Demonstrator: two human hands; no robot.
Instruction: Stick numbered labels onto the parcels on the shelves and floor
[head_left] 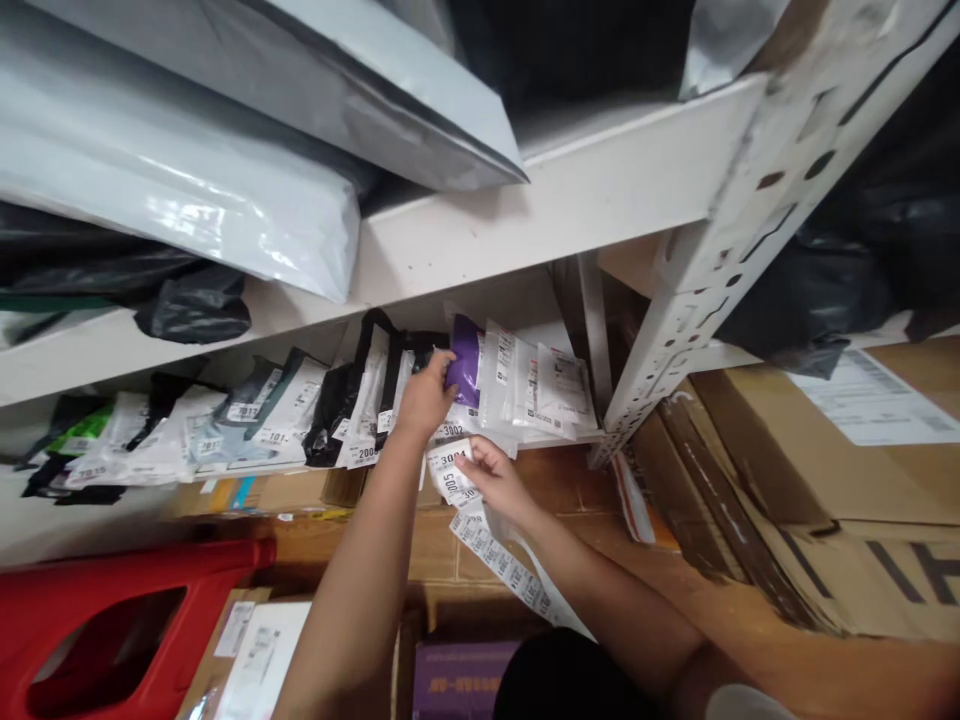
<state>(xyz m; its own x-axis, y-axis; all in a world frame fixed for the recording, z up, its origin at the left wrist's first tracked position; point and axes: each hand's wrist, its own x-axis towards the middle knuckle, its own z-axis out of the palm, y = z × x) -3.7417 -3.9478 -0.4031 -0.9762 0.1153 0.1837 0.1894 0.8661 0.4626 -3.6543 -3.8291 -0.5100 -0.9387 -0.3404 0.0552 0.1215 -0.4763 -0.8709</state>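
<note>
My left hand [426,395] reaches up to a row of small parcels standing on the lower shelf [600,437] and its fingers close on the edge of a purple parcel [466,360]. Just below it, my right hand [491,478] pinches a strip of numbered white labels [504,565] that hangs down past my forearm. The top label [454,470] sits by my right thumb and reads a four-digit number. White and black parcels [360,400] with similar number stickers stand on both sides of the purple one.
Large grey poly mailers [225,180] lie on the upper shelf. A perforated metal upright [720,270] rises at right, with cardboard boxes [825,480] behind it. A red plastic stool [112,620] stands at lower left. More boxes lie below.
</note>
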